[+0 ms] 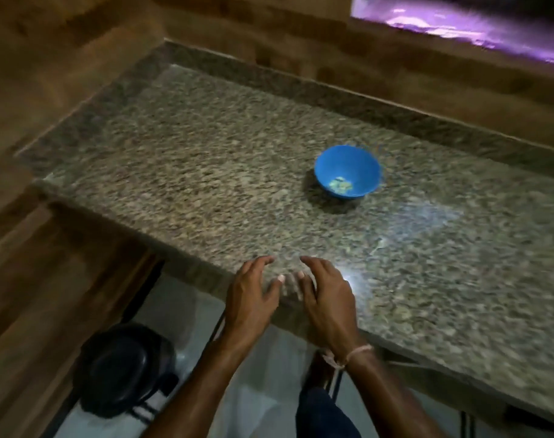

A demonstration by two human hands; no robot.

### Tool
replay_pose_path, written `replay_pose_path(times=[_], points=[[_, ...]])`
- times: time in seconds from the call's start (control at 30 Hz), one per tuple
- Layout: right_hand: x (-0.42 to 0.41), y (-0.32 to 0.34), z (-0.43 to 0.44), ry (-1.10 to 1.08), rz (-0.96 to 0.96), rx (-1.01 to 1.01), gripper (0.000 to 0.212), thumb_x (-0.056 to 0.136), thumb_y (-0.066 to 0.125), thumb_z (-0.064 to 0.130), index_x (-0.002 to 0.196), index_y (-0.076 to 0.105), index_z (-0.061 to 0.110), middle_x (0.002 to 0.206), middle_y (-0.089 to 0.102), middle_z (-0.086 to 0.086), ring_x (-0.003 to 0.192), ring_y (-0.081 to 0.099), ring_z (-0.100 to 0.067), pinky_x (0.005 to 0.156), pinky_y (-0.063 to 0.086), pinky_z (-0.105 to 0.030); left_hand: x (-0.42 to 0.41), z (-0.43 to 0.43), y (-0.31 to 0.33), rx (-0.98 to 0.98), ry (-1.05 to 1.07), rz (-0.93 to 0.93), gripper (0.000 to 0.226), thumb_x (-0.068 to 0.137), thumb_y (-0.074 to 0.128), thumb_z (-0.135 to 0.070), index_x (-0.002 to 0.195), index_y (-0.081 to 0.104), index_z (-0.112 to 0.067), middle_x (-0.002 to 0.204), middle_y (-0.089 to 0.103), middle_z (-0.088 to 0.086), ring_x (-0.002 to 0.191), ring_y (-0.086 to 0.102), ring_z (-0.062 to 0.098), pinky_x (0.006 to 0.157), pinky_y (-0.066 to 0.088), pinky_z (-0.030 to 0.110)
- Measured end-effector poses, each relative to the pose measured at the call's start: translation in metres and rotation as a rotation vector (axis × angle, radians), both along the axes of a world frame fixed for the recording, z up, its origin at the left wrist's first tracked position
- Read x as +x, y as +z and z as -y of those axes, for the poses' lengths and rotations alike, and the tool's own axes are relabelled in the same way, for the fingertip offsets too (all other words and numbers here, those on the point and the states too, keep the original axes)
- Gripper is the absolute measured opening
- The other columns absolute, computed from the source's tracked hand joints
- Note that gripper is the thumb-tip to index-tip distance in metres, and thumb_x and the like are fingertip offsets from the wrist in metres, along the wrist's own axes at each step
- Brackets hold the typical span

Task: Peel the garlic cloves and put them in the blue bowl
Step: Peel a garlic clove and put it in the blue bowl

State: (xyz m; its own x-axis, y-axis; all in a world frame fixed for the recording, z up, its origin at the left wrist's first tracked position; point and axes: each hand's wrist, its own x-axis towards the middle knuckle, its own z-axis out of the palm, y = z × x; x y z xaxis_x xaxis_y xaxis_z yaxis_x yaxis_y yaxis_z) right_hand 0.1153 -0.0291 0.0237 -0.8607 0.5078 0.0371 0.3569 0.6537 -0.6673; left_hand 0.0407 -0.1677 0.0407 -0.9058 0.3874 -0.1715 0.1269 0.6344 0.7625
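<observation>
The blue bowl stands on the granite counter, right of its middle, with a few pale bits at its bottom that look like garlic. My left hand and my right hand hover side by side at the counter's near edge, well short of the bowl. Their fingers are spread and relaxed, and neither hand holds anything. The frame is blurred, and no loose garlic shows on the counter.
Wooden panels rise behind and to the left of the counter. A black stool stands on the floor under the near left edge. A purple glow shows at the top right.
</observation>
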Motion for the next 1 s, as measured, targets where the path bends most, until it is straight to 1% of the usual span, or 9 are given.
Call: replay_pose_path(times=[0.13,0.2,0.3,0.37,0.47,0.57,0.7,0.87,1.0], points=[[0.006,-0.007,-0.076,-0.045,0.047,0.049,0.040,0.101,0.050,0.039,0.132,0.067,0.018,0.126,0.069,-0.003,0.112,0.066,-0.026,0.088,0.056,-0.043,-0.004,-0.075,-0.010,-0.009,-0.025,-0.014,0.038,0.097,0.069,-0.028,0.134,0.063,-0.024,0.134,0.064,-0.002,0.122,0.060,0.018,0.099,0.051,0.034],[0.010,-0.011,-0.106,-0.047,0.073,0.086,0.040,0.100,0.055,0.035,0.134,0.065,0.016,0.127,0.067,-0.006,0.112,0.065,-0.030,0.087,0.056,-0.045,-0.007,-0.105,-0.014,-0.039,-0.028,-0.002,0.038,0.096,0.070,-0.031,0.133,0.064,-0.026,0.132,0.065,-0.004,0.118,0.062,0.016,0.094,0.053,0.033],[0.017,-0.024,-0.141,-0.067,0.126,0.163,0.048,0.097,0.066,0.023,0.143,0.057,0.015,0.138,0.060,-0.009,0.119,0.057,-0.032,0.093,0.053,-0.045,-0.015,-0.139,-0.026,-0.081,-0.075,-0.006,0.034,0.094,0.074,-0.030,0.126,0.067,-0.023,0.120,0.066,-0.004,0.105,0.064,0.014,0.083,0.053,0.030],[0.018,-0.033,-0.164,-0.111,0.186,0.179,0.058,0.093,0.071,0.018,0.148,0.052,0.014,0.148,0.053,-0.013,0.128,0.052,-0.036,0.098,0.051,-0.047,-0.020,-0.158,-0.035,-0.127,-0.107,-0.026,0.028,0.090,0.076,-0.030,0.116,0.068,-0.024,0.107,0.064,-0.007,0.095,0.061,0.012,0.072,0.045,0.026],[0.013,-0.039,-0.190,-0.123,0.261,0.171,0.072,0.087,0.074,0.009,0.153,0.047,0.018,0.158,0.044,-0.015,0.139,0.045,-0.038,0.107,0.045,-0.048,-0.022,-0.176,-0.046,-0.211,-0.155,-0.096,0.019,0.087,0.077,-0.032,0.099,0.064,-0.027,0.094,0.060,-0.010,0.086,0.057,0.013,0.063,0.036,0.027],[0.007,-0.041,-0.207,-0.095,0.309,0.211,0.063,0.096,0.066,0.010,0.153,0.046,0.027,0.161,0.041,-0.009,0.142,0.041,-0.034,0.110,0.039,-0.048,-0.020,-0.185,-0.053,-0.247,-0.210,-0.174,0.015,0.089,0.076,-0.025,0.089,0.061,-0.026,0.089,0.060,-0.009,0.084,0.058,0.018,0.060,0.039,0.031],[0.002,-0.034,-0.212,-0.073,0.341,0.200,0.054,0.101,0.062,0.013,0.150,0.049,0.030,0.164,0.037,-0.003,0.148,0.034,-0.031,0.115,0.034,-0.050,-0.021,-0.181,-0.050,-0.217,-0.255,-0.226,0.009,0.096,0.070,-0.018,0.091,0.065,-0.024,0.092,0.064,-0.007,0.086,0.060,0.022,0.061,0.041,0.032],[-0.003,-0.032,-0.211,-0.128,0.335,0.141,0.058,0.101,0.063,0.013,0.153,0.046,0.033,0.167,0.032,0.003,0.151,0.026,-0.025,0.122,0.026,-0.050,-0.061,-0.215,-0.009,-0.104,-0.113,-0.317,0.004,0.100,0.064,-0.022,0.100,0.067,-0.024,0.099,0.064,-0.012,0.085,0.058,0.010,0.060,0.035,0.021],[-0.004,-0.031,-0.212,-0.147,0.307,0.107,0.058,0.098,0.067,0.017,0.151,0.048,0.033,0.166,0.034,0.004,0.149,0.027,-0.023,0.122,0.026,-0.049,-0.116,-0.255,0.010,-0.167,-0.057,-0.422,0.009,0.100,0.068,-0.022,0.107,0.072,-0.018,0.105,0.070,-0.001,0.091,0.062,0.017,0.067,0.036,0.029]])
